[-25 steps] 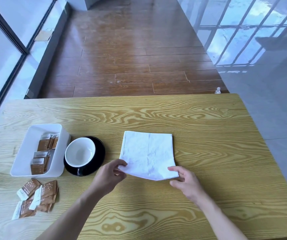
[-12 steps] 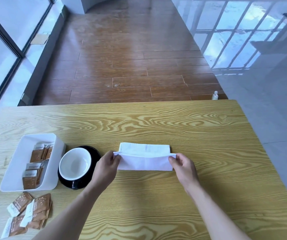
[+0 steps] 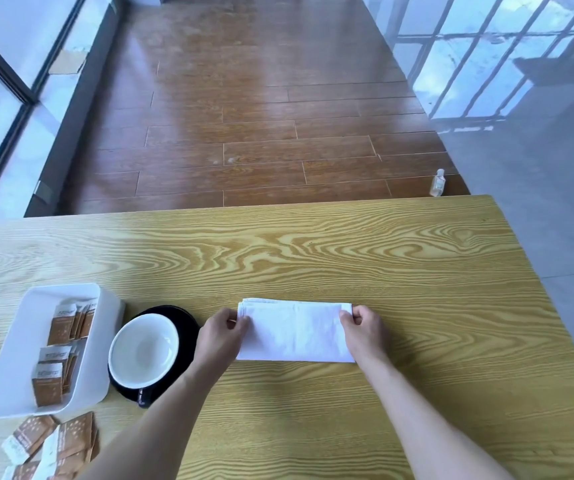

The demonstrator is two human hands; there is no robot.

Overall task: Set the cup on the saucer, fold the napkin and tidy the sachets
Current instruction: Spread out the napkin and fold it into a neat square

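White napkin [image 3: 296, 332], right of the cup [image 3: 143, 351] on its saucer [image 3: 187, 327], now lay flat, folded in half; half a second earlier its near edge was raised. Left hand [image 3: 221, 336] and right hand [image 3: 365, 332] pinched its ends.

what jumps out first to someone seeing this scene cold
The white napkin lies folded into a strip at the middle of the wooden table, with the left hand and the right hand pinching its two ends. To the left, a white cup sits on a black saucer beside a white tray of brown sachets; more loose sachets lie at the near left edge.
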